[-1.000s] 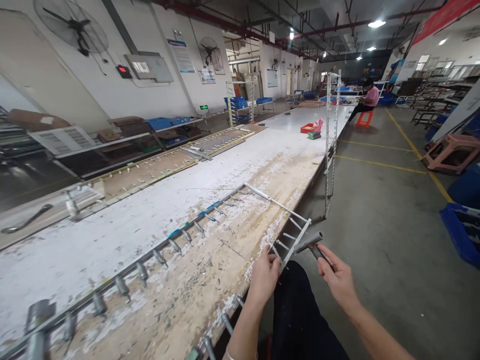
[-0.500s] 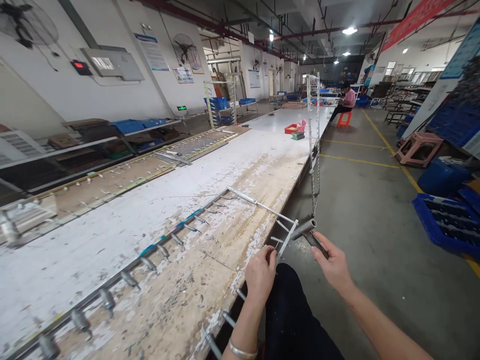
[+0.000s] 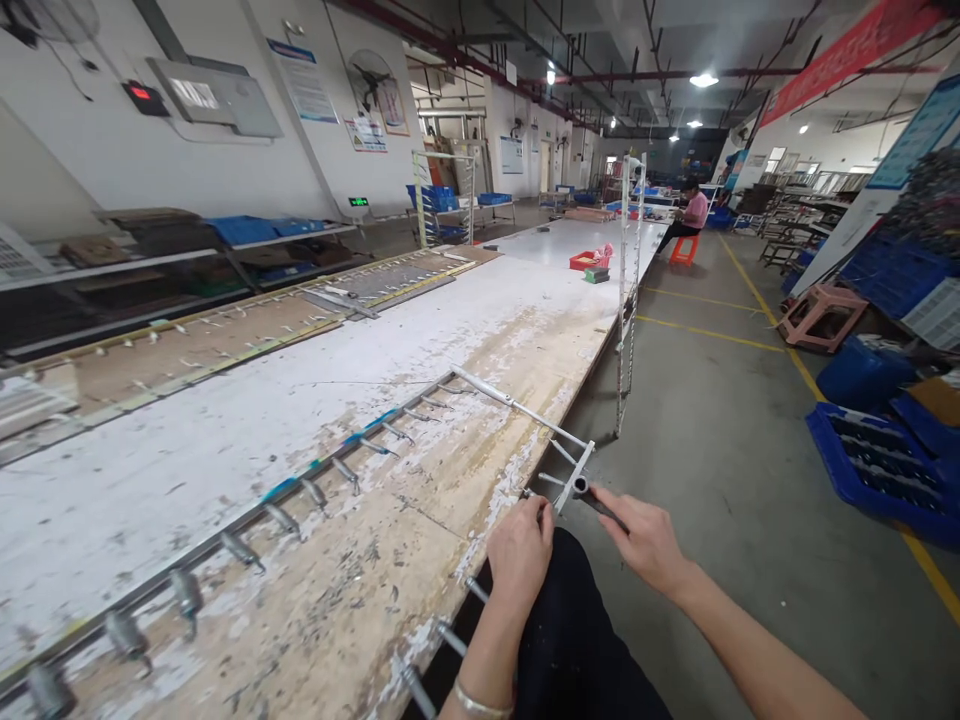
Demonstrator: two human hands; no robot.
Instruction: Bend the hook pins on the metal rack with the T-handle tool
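A long metal frame [image 3: 517, 405] with a row of springs [image 3: 346, 474] along its far bar lies on the worktable, its near side bar [image 3: 576, 480] reaching past the table edge. Small pins [image 3: 553, 480] stick out from that side bar. At its lower end my left hand [image 3: 520, 545] is closed in a pinch, and the fingers hide what is between them. My right hand [image 3: 651, 538] grips the dark handle of a hammer [image 3: 592, 492] with a hollow, pipe-like head. The hammer head is at the side bar, just right of my left fingertips; whether they touch is unclear.
The worn worktable [image 3: 480, 330] runs far ahead, with a red tray [image 3: 581, 262] on it. An upright metal rack [image 3: 624, 300] stands at its right edge. Blue crates [image 3: 870, 470] and a pink stool [image 3: 823, 318] are on the floor. A person [image 3: 691, 212] sits farther back.
My right hand has brought the hammer down and left, from above the side bar onto or against it. My left hand stays nearly in place. The view has shifted slightly.
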